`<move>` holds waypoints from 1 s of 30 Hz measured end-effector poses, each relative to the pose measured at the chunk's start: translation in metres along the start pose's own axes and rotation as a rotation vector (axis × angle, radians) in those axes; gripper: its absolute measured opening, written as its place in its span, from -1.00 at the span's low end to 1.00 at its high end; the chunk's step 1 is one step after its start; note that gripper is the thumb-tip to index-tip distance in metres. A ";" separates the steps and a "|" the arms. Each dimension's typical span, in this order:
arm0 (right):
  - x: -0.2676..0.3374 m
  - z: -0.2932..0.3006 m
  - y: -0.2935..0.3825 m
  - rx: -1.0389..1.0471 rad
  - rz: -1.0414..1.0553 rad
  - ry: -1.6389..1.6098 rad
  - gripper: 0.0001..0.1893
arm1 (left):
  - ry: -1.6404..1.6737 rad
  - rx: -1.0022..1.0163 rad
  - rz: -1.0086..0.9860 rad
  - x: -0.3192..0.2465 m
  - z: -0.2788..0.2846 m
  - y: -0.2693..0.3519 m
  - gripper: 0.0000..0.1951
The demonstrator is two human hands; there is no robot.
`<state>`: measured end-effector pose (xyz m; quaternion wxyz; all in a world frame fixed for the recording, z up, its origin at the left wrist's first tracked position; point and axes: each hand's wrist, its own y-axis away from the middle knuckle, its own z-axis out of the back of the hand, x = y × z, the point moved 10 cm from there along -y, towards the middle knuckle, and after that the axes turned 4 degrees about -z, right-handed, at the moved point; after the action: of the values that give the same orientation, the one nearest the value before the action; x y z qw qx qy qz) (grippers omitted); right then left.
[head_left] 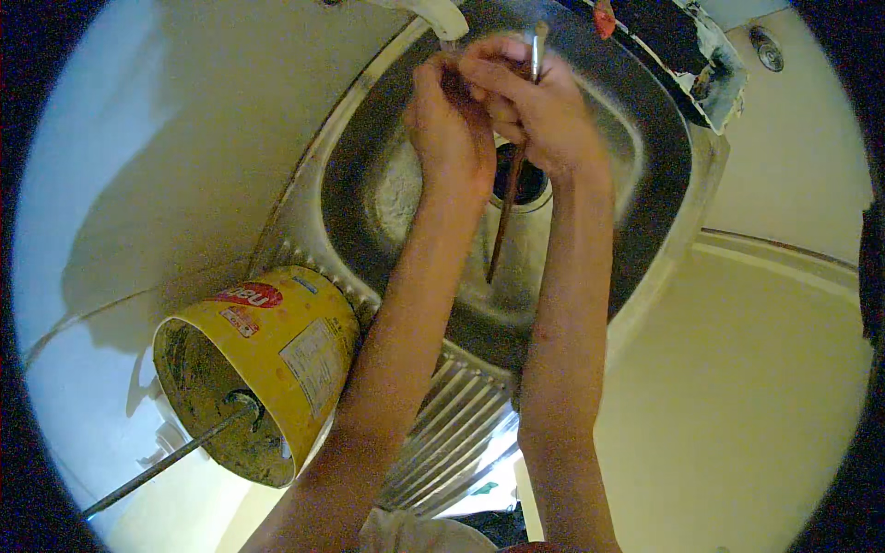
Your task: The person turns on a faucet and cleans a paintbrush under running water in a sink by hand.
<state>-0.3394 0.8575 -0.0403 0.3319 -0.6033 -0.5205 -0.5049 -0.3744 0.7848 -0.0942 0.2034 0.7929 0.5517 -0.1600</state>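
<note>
A paintbrush (511,200) with a slim brown handle and metal ferrule is in my right hand (546,104). Its bristle end points up toward the far side of the stainless steel sink (477,304), and the handle tip slants down over the drain (529,181). My left hand (446,124) is curled close against the right one, under the spout of a pale tap (449,24). Its fingertips are blurred and partly hidden, so I cannot tell whether it holds anything. Both hands are above the basin.
Left of my left forearm, a yellow printed tub (304,345) lies tilted, its inside stained, with a thin rod (173,460) sticking out. The ribbed drainboard (449,428) is nearest me. A black, paint-crusted tray (667,41) stands at the sink's far right, near a small red object (603,19).
</note>
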 end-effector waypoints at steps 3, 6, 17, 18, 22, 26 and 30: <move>-0.001 -0.008 -0.006 -0.009 0.048 0.026 -0.84 | -0.059 -0.048 -0.071 -0.004 0.006 -0.003 -0.77; 0.002 -0.008 -0.006 -0.024 0.068 0.031 -0.87 | -0.229 -0.093 -0.256 -0.025 0.004 0.005 -0.78; 0.008 0.008 0.003 -0.192 0.013 -0.026 -0.85 | -0.529 -0.154 -0.490 -0.054 -0.021 0.024 -0.82; 0.007 0.010 0.002 -0.180 -0.001 -0.040 -0.83 | -0.538 -0.133 -0.497 -0.053 -0.021 0.024 -0.82; 0.004 0.008 0.002 -0.129 -0.041 -0.094 -0.82 | -0.572 -0.127 -0.509 -0.053 -0.021 0.025 -0.82; 0.000 0.005 -0.001 -0.116 -0.034 -0.173 -0.82 | -0.636 -0.176 -0.522 -0.059 -0.024 0.029 -0.83; 0.001 0.004 -0.001 -0.135 -0.039 -0.112 -0.82 | -0.646 -0.166 -0.539 -0.062 -0.025 0.029 -0.83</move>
<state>-0.3389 0.8618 -0.0406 0.2511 -0.6411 -0.5148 -0.5109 -0.3675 0.7381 -0.0387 0.3798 0.5105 0.6580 -0.4027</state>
